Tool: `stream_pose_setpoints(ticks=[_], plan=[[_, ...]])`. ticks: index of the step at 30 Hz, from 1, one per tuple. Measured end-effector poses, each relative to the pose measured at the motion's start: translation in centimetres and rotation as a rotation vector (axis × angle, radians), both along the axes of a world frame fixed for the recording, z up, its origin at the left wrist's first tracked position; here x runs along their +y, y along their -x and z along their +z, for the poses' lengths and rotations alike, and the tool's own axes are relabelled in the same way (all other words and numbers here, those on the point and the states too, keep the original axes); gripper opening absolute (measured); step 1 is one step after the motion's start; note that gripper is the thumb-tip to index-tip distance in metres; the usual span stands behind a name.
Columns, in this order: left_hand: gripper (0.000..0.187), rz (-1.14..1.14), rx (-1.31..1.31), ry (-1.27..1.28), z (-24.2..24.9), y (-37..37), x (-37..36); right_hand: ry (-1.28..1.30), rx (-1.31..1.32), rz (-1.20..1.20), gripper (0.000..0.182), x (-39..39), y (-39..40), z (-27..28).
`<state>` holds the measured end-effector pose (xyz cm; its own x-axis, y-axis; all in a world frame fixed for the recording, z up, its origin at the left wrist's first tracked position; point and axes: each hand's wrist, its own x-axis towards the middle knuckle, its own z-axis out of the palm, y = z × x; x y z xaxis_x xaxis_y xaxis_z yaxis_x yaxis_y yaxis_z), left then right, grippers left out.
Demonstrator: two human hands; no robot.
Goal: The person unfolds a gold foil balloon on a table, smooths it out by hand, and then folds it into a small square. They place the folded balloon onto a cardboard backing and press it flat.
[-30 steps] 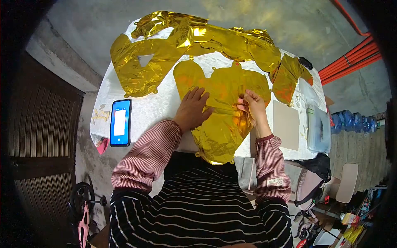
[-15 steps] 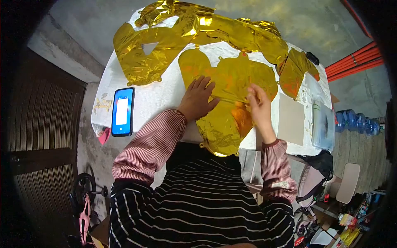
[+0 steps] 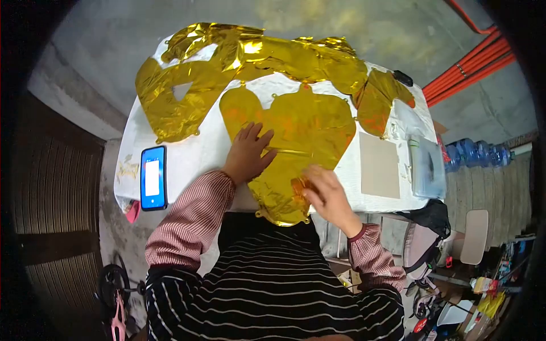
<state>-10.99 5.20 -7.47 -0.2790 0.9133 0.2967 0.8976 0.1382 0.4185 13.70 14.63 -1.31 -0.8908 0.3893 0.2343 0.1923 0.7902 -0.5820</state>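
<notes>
A flat gold foil balloon (image 3: 307,122) lies in front of me, with small tabs along its edge and its narrow end at the table's near edge. My left hand (image 3: 248,154) rests on its left side, palm down with fingers stretched out. Over the lower right edge of the foil is my right hand (image 3: 329,196), thumb and fingers apart and slightly bent; its fingertips are at the crinkled orange-reflecting part. Another gold foil balloon (image 3: 196,99), with a triangular hole, lies to the upper left. More crumpled gold foil (image 3: 307,59) stretches along the far side.
The table has a white cloth (image 3: 210,153). A phone with a lit screen (image 3: 153,177) lies at the left. To the right are a grey-beige card (image 3: 380,165), clear plastic packaging (image 3: 426,167) and a folded gold foil piece (image 3: 378,105). A black object (image 3: 402,78) sits at the far right corner.
My right hand has moved down and toward me, from above the balloon's right side onto its lower right edge. My left hand stays on the foil. The whole view has shifted slightly.
</notes>
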Motion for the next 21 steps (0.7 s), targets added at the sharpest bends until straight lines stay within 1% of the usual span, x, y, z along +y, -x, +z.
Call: stream_pose_setpoints(ticks=[1,3,5,7,9,11,12,13,15,17,18,20,21], plan=[[0.053,-0.010,0.004,-0.006,0.0,-0.1,0.0,-0.006,0.004,-0.010,0.039,-0.1,0.0,-0.2],[0.051,0.012,0.003,-0.025,0.2,-0.2,0.0,-0.131,-0.103,0.108,0.041,-0.2,-0.3,-0.8],[0.051,-0.005,-0.002,-0.031,0.4,-0.1,0.0,-0.192,-0.117,0.073,0.042,0.0,-0.7,-1.9],[0.052,-0.024,-0.010,-0.032,0.9,-0.2,0.0,-0.087,-0.103,0.036,0.043,0.0,-0.8,-1.5],[0.052,-0.015,0.012,-0.013,1.3,-0.3,0.0,-0.090,-0.081,0.023,0.044,-0.1,-1.0,-1.8],[0.053,-0.026,0.026,-0.030,1.2,-0.3,-0.1,-0.152,-0.088,0.081,0.045,0.0,-1.3,-2.0],[0.054,-0.021,0.034,-0.047,1.1,-0.4,0.0,-0.075,-0.096,0.083,0.045,0.1,-1.4,-1.3],[0.054,-0.038,0.035,-0.055,1.0,-0.4,0.1,-0.082,-0.094,0.066,0.045,0.8,-1.5,-1.1],[0.056,-0.023,0.013,-0.040,1.0,-0.4,0.0,-0.118,-0.011,0.012,0.041,3.3,-1.2,-0.5],[0.057,-0.042,0.001,-0.043,0.7,-0.3,0.2,-0.132,0.085,-0.120,0.035,7.4,-0.8,0.0],[0.057,-0.033,0.002,-0.031,0.8,-0.3,0.1,-0.102,0.081,-0.187,0.033,9.6,-0.4,0.8],[0.058,-0.024,0.016,-0.027,0.8,-0.2,0.0,-0.177,-0.008,-0.321,0.031,15.4,-0.1,-0.6],[0.058,-0.026,0.000,-0.022,0.7,-0.2,0.0,-0.136,-0.117,-0.423,0.034,16.6,0.1,0.5]])
